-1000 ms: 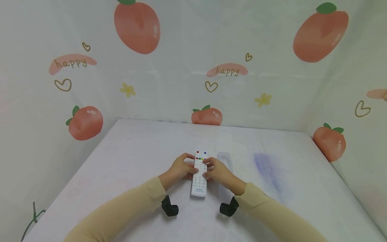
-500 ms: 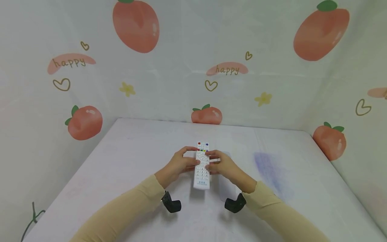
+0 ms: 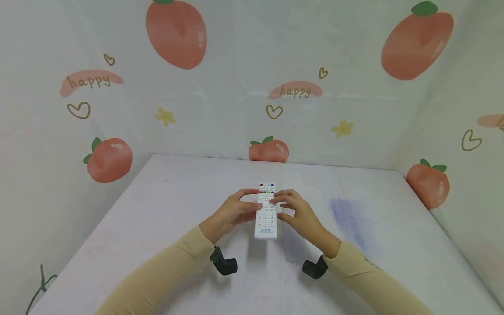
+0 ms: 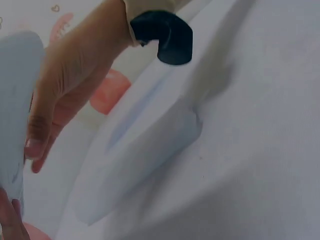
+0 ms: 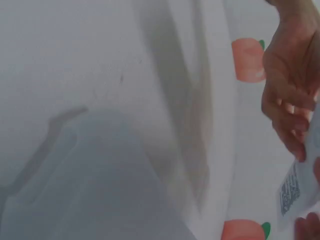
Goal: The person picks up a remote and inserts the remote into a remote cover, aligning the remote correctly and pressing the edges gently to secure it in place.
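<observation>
A white remote control (image 3: 266, 221) with rows of buttons and coloured keys is held up above the table, tilted, its face toward the head camera. The left hand (image 3: 232, 212) grips its left edge, with the thumb on the face and the other fingers at the side and behind. At its right edge is the right hand (image 3: 297, 214), fingers loosely bent, one fingertip over the buttons and the thumb beside the edge. On the table, partly hidden under the right hand, lies a long pale translucent sleeve (image 4: 145, 160). A square black-and-white code (image 5: 290, 195) shows on the remote's back.
The white table (image 3: 197, 183) has a blue-violet smudge (image 3: 350, 218) to the right. A fruit-printed curtain (image 3: 236, 87) stands behind and at the sides. Each wrist wears a black camera mount (image 3: 224, 262). A green cord (image 3: 43, 284) hangs at the lower left.
The remote has been raised away from the person and shifted slightly right with the left hand. The right hand has drawn rightward, its fingers loosening at the remote's edge.
</observation>
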Motion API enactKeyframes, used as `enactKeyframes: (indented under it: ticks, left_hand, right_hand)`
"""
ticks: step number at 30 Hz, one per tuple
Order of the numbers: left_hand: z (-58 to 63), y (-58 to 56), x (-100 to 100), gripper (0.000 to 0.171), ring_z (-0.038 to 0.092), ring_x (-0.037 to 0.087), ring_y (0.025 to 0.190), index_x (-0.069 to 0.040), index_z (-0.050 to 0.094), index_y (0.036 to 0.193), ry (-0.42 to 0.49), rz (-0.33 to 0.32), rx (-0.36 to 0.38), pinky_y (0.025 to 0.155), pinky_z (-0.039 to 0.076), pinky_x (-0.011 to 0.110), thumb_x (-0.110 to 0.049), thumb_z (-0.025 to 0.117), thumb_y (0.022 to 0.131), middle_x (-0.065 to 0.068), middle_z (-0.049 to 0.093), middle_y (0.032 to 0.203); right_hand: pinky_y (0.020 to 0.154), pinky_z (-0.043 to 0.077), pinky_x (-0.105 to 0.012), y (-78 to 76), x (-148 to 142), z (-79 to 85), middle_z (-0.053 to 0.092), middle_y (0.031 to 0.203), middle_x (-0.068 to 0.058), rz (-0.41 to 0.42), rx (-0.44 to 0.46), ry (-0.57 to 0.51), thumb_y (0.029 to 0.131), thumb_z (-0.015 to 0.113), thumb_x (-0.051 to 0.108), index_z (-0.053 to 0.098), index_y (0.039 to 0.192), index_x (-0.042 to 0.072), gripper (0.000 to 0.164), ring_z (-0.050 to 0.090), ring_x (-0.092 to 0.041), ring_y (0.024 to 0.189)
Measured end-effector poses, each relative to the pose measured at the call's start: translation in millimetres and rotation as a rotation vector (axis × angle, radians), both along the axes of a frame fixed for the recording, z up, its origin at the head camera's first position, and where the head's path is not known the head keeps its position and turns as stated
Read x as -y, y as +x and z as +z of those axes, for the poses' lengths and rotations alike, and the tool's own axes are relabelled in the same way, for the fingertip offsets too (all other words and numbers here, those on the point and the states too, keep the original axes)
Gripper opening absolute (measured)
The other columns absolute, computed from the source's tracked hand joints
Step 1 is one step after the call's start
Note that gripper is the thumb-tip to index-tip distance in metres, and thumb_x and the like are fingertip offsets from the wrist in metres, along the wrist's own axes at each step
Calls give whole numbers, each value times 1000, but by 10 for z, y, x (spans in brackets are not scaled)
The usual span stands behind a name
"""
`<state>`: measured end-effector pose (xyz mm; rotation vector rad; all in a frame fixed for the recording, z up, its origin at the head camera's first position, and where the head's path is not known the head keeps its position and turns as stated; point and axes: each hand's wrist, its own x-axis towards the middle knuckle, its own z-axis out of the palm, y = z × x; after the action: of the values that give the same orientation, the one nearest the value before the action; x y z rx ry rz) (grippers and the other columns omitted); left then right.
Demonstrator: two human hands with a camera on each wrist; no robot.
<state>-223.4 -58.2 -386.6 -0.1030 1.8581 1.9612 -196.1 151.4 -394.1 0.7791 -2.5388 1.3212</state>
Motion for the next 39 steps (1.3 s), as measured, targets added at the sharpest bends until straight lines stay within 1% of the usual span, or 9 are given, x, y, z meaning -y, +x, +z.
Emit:
enactKeyframes:
  ticks: [4,9,15,20,23,26,31,35,39]
  left_hand:
    - [38,29,-10,50,66,21,90,-17,52,135,43,-26,29,79,57,28,-11,69,88,16,60,124]
    - [88,47,1,45,65,17,91,-11,56,132,48,-58,10,78,56,26,-13,69,89,14,61,122]
    - [141,44,26,37,63,14,95,0,61,125,39,-117,-72,86,55,27,-20,64,94,12,64,121]
    - [164,53,50,36,61,18,107,4,58,126,101,-159,-127,97,51,33,-16,58,97,13,59,127]
    - [165,49,61,40,62,20,108,6,56,127,128,-174,-162,99,49,34,-19,58,95,14,58,127]
    - [158,44,65,40,64,21,107,9,56,124,127,-174,-187,99,49,34,-18,58,95,15,58,126]
    - [142,32,26,29,67,21,100,7,60,116,-20,-177,-301,89,55,35,-9,64,93,17,62,120]
    - [123,15,-36,22,66,23,88,1,65,108,-189,-153,-423,74,59,33,-9,69,89,15,66,108]
    - [96,3,-79,20,64,22,80,0,67,104,-250,-128,-459,70,58,30,-13,70,89,12,69,98]
  right_hand:
    - [95,52,-42,-19,-15,-24,62,120,-5,10,-208,42,73,76,-11,70,105,12,40,56,-27,119]
    - [92,54,-36,-38,-32,-37,66,114,-3,19,-272,11,71,77,-10,71,105,12,41,60,-24,113]
    - [93,53,-37,-54,-30,-38,67,109,-6,11,-184,-111,78,73,-3,69,110,10,34,62,-20,106]
    - [93,53,-43,-71,-10,-28,66,109,-11,-3,-117,-220,81,71,-3,67,111,5,31,62,-11,105]
    - [92,53,-42,-75,7,-13,66,109,-12,-22,-80,-247,81,71,-2,67,111,3,30,61,-7,104]
    - [92,54,-37,-80,15,-5,66,109,-12,-51,-41,-248,82,71,0,66,110,2,28,63,-12,103]
    - [87,55,-30,-86,26,5,68,107,-15,-98,84,-256,86,70,4,65,112,1,26,64,-26,100]
    - [80,55,-26,-90,42,4,68,105,-15,-128,170,-257,89,69,10,65,113,3,26,65,-24,95]
    - [72,58,-26,-96,55,-5,62,114,-19,-117,215,-300,90,67,8,59,122,1,33,64,-20,92]
